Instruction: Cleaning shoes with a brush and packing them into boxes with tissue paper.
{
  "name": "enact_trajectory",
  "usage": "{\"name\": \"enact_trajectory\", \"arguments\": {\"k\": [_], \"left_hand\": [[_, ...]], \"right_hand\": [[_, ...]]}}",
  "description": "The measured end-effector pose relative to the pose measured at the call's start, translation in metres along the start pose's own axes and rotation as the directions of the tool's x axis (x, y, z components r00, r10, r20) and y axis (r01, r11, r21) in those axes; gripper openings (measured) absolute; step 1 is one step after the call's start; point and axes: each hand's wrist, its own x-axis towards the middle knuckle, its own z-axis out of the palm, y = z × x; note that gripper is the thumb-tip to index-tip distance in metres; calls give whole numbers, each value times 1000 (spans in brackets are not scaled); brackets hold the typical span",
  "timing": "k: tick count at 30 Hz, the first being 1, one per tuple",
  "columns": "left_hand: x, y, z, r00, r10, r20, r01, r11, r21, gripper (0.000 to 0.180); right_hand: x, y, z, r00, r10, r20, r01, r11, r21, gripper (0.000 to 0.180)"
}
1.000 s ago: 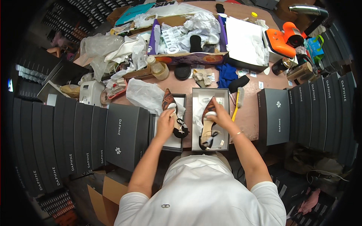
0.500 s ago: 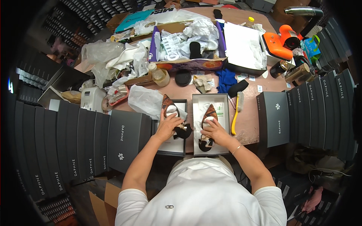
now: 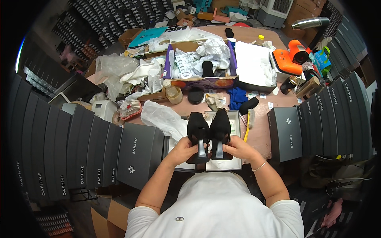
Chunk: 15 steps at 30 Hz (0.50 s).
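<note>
Side by side in front of me, a pair of high-heeled shoes is lifted above an open shoe box [image 3: 236,129] with a white inside. My left hand [image 3: 183,152] is closed around the left shoe [image 3: 197,126], thumb against its heel. My right hand [image 3: 242,149] grips the right shoe [image 3: 220,123] in the same way. Black backs and shiny grey heels face me; the patterned toes are hidden. Left of the shoes, white tissue paper [image 3: 163,119] lies crumpled, partly over a second grey tray mostly covered by my left hand and arm.
Rows of dark shoe boxes [image 3: 104,152] [image 3: 287,133] flank me on both sides. A yellow brush [image 3: 249,126] lies right of the open box. Further back are a glue jar [image 3: 173,94], a purple carton of paper [image 3: 206,82], a blue cloth [image 3: 237,98] and an orange machine [image 3: 286,62].
Both shoes have come up out of the boxes and turned, so their black backs and heels now face me. My hands have shifted from atop the shoes to their heels.
</note>
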Motion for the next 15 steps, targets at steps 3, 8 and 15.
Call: {"name": "enact_trajectory", "arguments": {"k": [3,8,15], "left_hand": [[-5,-7,5,999,38,13,-38,998,-49,26],[-3,-18,3,998,-56,8,57,997,-51,24],[2,-19,0,990,-92,-103,75,985,-155,15]], "right_hand": [[-5,17,8,993,116,21,-118,991,71,30],[-8,30,16,992,127,-2,-121,946,302,29],[0,82,5,950,155,-270,-278,815,-509,28]]}}
